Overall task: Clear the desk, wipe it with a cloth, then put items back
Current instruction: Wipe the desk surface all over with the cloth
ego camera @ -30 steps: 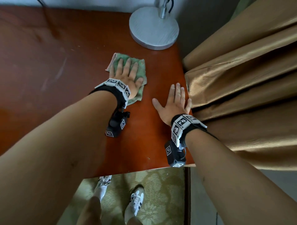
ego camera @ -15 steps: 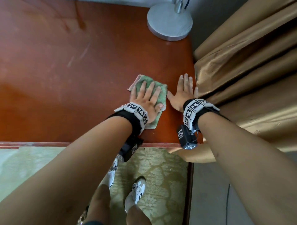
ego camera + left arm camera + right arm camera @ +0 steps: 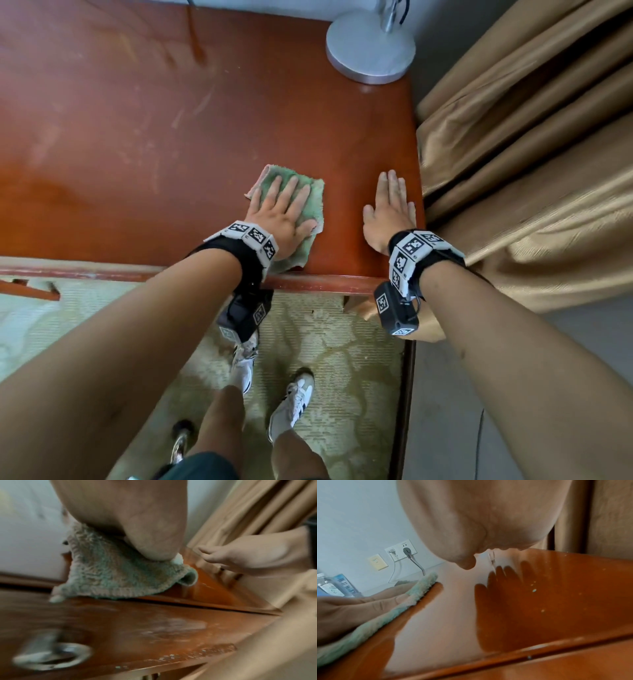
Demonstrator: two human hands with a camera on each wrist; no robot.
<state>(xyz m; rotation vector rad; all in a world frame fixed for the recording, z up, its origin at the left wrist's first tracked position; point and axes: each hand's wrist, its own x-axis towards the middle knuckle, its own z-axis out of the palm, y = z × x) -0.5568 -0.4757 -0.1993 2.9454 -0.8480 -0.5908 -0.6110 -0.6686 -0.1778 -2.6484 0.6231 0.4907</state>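
A folded green cloth [image 3: 310, 193] lies on the red-brown wooden desk [image 3: 171, 137] close to its front edge. My left hand [image 3: 281, 209] lies flat on the cloth with straight, spread fingers and presses it down. In the left wrist view the cloth [image 3: 109, 574] bulges under my palm and hangs slightly over the desk's front edge. My right hand [image 3: 390, 205] rests flat on the bare desk near the right edge, a hand's width from the cloth, holding nothing. The right wrist view shows the cloth [image 3: 382, 618] at the left and my hand's reflection in the glossy top.
A round silver lamp base [image 3: 370, 51] stands at the desk's far right corner. Gold curtains [image 3: 531, 171] hang against the desk's right edge. A metal ring pull [image 3: 51, 657] sits on the drawer front. Wall sockets [image 3: 402, 550] and bottles [image 3: 327, 586] show far left.
Both hands have slid toward the desk's front edge, away from the lamp base. My left hand dragged the cloth along under its palm. The two hands have moved slightly apart since half a second ago.
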